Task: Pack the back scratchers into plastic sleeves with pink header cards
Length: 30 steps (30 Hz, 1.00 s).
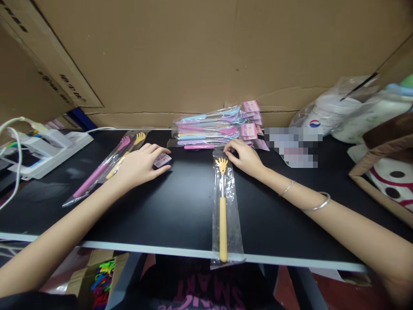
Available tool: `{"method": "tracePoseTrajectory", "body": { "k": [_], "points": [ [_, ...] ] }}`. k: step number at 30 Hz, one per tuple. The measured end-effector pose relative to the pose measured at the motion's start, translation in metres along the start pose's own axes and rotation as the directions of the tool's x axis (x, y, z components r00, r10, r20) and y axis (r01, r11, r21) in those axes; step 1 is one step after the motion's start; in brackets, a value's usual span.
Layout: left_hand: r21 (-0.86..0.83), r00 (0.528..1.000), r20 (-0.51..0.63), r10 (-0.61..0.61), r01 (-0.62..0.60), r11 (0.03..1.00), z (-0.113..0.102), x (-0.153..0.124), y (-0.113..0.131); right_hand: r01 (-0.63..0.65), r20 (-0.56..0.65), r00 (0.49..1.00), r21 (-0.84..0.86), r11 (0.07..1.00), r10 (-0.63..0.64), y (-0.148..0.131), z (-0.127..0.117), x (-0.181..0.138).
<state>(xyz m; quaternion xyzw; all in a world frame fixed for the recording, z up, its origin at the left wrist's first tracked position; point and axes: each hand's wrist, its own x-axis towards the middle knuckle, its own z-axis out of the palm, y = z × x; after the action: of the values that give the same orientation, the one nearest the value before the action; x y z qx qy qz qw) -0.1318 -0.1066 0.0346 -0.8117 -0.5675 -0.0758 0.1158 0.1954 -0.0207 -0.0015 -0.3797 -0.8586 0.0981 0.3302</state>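
A yellow back scratcher (223,215) with a hand-shaped head lies in a clear plastic bag (235,224), its handle toward the table's front edge. At the bag's top end my right hand (245,158) pinches the plastic between thumb and forefinger. My left hand (140,165) rests on the table to the left, thumb and fingers apart around a small printed card (162,160). Whether it touches the card I cannot tell. Beside and partly under that hand lie a bagged pink back scratcher (90,181) and another yellow one (140,137).
Several bagged back scratchers with pink cards form a pile (209,129) at the back. A white power strip (58,150) with cables stands left. Bagged white cup (335,112), bottle and brown-handled bag (387,163) line the right. Below the table, a box (80,280) holds colourful pieces.
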Motion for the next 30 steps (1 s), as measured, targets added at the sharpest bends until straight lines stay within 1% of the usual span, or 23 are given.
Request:
{"method": "tracePoseTrajectory", "body": {
  "k": [3,7,11,15,19,21,24,27,30],
  "points": [
    [0.05,0.999,0.021,-0.032,0.031,0.998,0.006,-0.008,-0.007,0.003,-0.003,1.0,-0.023,1.0,-0.003,0.0,0.0,0.0],
    [0.087,0.997,0.038,-0.069,0.065,0.994,0.01,-0.008,-0.011,0.007,-0.009,1.0,-0.036,0.999,-0.007,0.0,0.0,0.0],
    [0.112,0.998,0.043,-0.049,0.044,0.993,0.012,-0.006,-0.014,0.013,-0.005,1.0,-0.031,0.999,-0.013,0.001,0.0,0.0],
    [0.102,1.0,-0.003,-0.008,0.009,0.995,0.011,-0.006,-0.018,0.01,-0.004,1.0,-0.028,1.0,-0.01,0.0,0.0,0.0],
    [0.046,0.995,-0.083,-0.05,0.054,0.997,0.006,-0.002,-0.017,0.008,-0.001,1.0,-0.03,1.0,-0.008,0.0,0.001,0.0],
    [0.027,0.988,-0.127,-0.083,0.088,0.996,0.002,0.003,-0.012,0.008,0.0,1.0,-0.03,1.0,-0.008,0.0,0.0,0.0],
    [-0.036,0.979,-0.187,-0.085,0.08,0.996,-0.003,0.014,0.001,0.003,-0.002,1.0,-0.023,1.0,-0.003,0.0,0.0,-0.001],
    [-0.14,0.973,-0.226,-0.048,0.017,0.99,-0.006,0.031,0.023,0.005,-0.004,1.0,-0.017,1.0,-0.006,0.0,0.0,-0.001],
    [-0.246,0.966,-0.26,0.008,-0.074,0.966,-0.003,0.052,0.049,0.012,-0.007,1.0,-0.007,1.0,-0.012,0.001,0.001,0.0]
  ]
}}
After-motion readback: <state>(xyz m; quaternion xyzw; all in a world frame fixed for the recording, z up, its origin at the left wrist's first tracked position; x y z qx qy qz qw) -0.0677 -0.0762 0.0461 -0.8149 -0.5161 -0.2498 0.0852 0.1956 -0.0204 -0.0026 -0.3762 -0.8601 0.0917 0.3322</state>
